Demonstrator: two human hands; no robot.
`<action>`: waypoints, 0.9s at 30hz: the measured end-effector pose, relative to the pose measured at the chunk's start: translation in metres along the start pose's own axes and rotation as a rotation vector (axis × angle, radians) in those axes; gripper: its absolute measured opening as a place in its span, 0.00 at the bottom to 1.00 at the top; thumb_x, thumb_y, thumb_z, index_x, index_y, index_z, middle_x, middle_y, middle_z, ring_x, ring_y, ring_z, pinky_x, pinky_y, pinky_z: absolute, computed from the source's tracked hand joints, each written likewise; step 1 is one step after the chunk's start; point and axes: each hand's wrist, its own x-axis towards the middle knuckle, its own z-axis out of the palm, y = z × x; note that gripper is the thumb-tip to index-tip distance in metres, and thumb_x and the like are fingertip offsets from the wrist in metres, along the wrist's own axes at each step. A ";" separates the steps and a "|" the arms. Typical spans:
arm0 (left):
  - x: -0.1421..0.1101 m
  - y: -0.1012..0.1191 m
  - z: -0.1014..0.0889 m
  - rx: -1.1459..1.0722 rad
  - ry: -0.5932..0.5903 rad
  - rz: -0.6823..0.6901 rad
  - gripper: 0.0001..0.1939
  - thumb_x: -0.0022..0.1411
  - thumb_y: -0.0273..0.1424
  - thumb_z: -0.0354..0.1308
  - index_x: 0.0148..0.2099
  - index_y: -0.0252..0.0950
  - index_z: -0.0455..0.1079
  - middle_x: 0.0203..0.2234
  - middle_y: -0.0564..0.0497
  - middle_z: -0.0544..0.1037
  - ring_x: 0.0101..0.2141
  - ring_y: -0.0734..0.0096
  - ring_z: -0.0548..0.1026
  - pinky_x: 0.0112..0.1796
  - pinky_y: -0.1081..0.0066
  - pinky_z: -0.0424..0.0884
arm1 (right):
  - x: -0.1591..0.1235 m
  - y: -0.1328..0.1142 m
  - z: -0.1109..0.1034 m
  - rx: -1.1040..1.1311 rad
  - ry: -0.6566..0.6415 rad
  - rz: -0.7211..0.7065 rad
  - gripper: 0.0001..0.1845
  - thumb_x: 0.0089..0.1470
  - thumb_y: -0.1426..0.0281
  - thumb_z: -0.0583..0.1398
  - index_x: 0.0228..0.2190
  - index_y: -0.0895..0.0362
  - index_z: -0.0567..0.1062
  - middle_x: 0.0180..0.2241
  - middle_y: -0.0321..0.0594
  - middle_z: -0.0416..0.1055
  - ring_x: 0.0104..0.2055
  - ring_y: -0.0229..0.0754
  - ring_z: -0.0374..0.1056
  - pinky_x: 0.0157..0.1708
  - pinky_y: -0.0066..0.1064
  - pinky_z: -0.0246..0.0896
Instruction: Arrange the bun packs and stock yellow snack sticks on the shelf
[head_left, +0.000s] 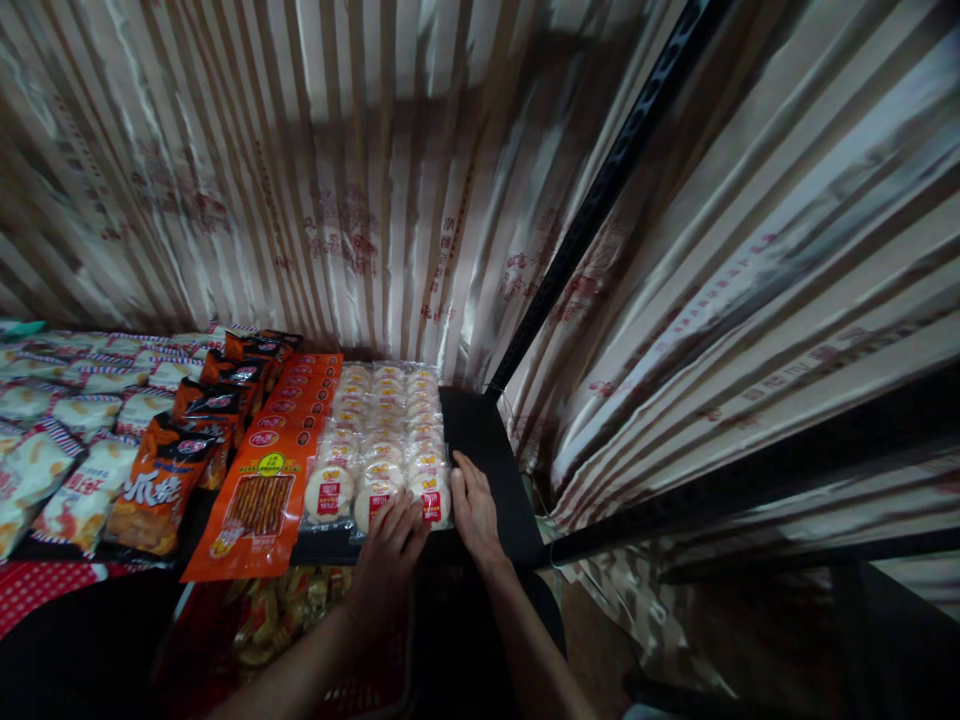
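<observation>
Clear packs of round pale cakes [379, 440] lie in a stack of rows on a black shelf [487, 450]. My left hand [390, 555] rests on the near edge of the front pack, fingers stretched over it. My right hand [472, 505] lies flat against the right side of the same pack, fingers together and extended. Neither hand is closed round anything.
Left of the cakes lie orange flat snack packets [259, 505], darker orange bags [161, 490] and white-and-red bags [45, 470]. Striped shiny fabric [360, 180] hangs behind and to the right. A black shelf post [600, 190] rises diagonally. Wrapped goods [285, 610] sit on a lower level.
</observation>
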 end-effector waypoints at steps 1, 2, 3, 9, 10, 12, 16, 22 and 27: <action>0.002 -0.001 0.001 0.000 0.002 0.010 0.15 0.62 0.25 0.44 0.47 0.35 0.68 0.49 0.44 0.70 0.55 0.61 0.61 0.52 0.58 0.61 | 0.002 -0.001 0.000 0.003 -0.025 -0.001 0.25 0.60 0.62 0.43 0.49 0.60 0.69 0.48 0.48 0.69 0.52 0.43 0.62 0.51 0.40 0.58; 0.003 -0.001 0.002 -0.002 0.000 0.015 0.15 0.62 0.25 0.44 0.47 0.35 0.69 0.49 0.45 0.70 0.55 0.61 0.61 0.52 0.58 0.61 | 0.002 -0.001 0.000 0.006 -0.046 -0.002 0.25 0.60 0.62 0.43 0.49 0.60 0.69 0.48 0.47 0.70 0.51 0.43 0.63 0.51 0.39 0.58; 0.004 -0.002 0.004 -0.005 -0.004 0.012 0.15 0.62 0.25 0.44 0.46 0.35 0.69 0.48 0.45 0.71 0.55 0.61 0.61 0.52 0.58 0.61 | 0.002 -0.001 0.000 0.009 -0.062 -0.005 0.25 0.61 0.62 0.42 0.48 0.60 0.70 0.47 0.46 0.71 0.50 0.42 0.63 0.51 0.39 0.58; -0.001 -0.003 0.015 -0.035 0.033 -0.001 0.16 0.63 0.27 0.44 0.49 0.34 0.67 0.49 0.47 0.71 0.56 0.65 0.59 0.56 0.61 0.55 | -0.002 0.000 -0.001 0.012 -0.069 -0.043 0.24 0.61 0.65 0.41 0.46 0.59 0.71 0.46 0.44 0.71 0.49 0.40 0.64 0.51 0.38 0.57; -0.002 -0.004 0.015 -0.030 0.031 0.016 0.16 0.63 0.27 0.44 0.49 0.34 0.67 0.50 0.46 0.70 0.57 0.64 0.58 0.56 0.61 0.54 | -0.001 0.001 -0.001 0.005 -0.055 -0.048 0.24 0.61 0.65 0.41 0.47 0.59 0.70 0.47 0.45 0.71 0.50 0.40 0.64 0.51 0.38 0.57; -0.004 -0.005 0.014 -0.016 0.020 0.049 0.16 0.63 0.26 0.43 0.50 0.33 0.66 0.51 0.46 0.69 0.57 0.64 0.57 0.57 0.61 0.53 | 0.001 0.001 0.001 -0.019 -0.021 -0.065 0.23 0.61 0.65 0.42 0.48 0.60 0.69 0.49 0.45 0.69 0.51 0.41 0.62 0.52 0.40 0.56; -0.005 -0.008 0.014 0.000 -0.018 0.079 0.16 0.64 0.26 0.43 0.51 0.35 0.66 0.51 0.47 0.69 0.57 0.65 0.58 0.58 0.61 0.52 | 0.007 0.002 0.005 -0.061 -0.013 -0.147 0.23 0.61 0.66 0.42 0.51 0.59 0.67 0.51 0.45 0.67 0.54 0.42 0.60 0.53 0.41 0.55; -0.007 -0.009 0.017 -0.028 -0.051 0.071 0.18 0.65 0.26 0.41 0.53 0.34 0.64 0.52 0.47 0.69 0.58 0.65 0.57 0.59 0.58 0.50 | 0.008 0.003 0.009 -0.077 -0.039 -0.190 0.23 0.61 0.67 0.41 0.50 0.58 0.67 0.49 0.46 0.68 0.52 0.42 0.61 0.52 0.42 0.56; -0.002 -0.009 0.012 -0.025 0.001 0.091 0.16 0.64 0.27 0.44 0.52 0.35 0.65 0.52 0.47 0.68 0.58 0.64 0.56 0.58 0.59 0.52 | 0.005 0.000 0.005 -0.090 0.108 -0.214 0.23 0.60 0.66 0.44 0.52 0.61 0.64 0.52 0.51 0.64 0.55 0.47 0.57 0.51 0.47 0.55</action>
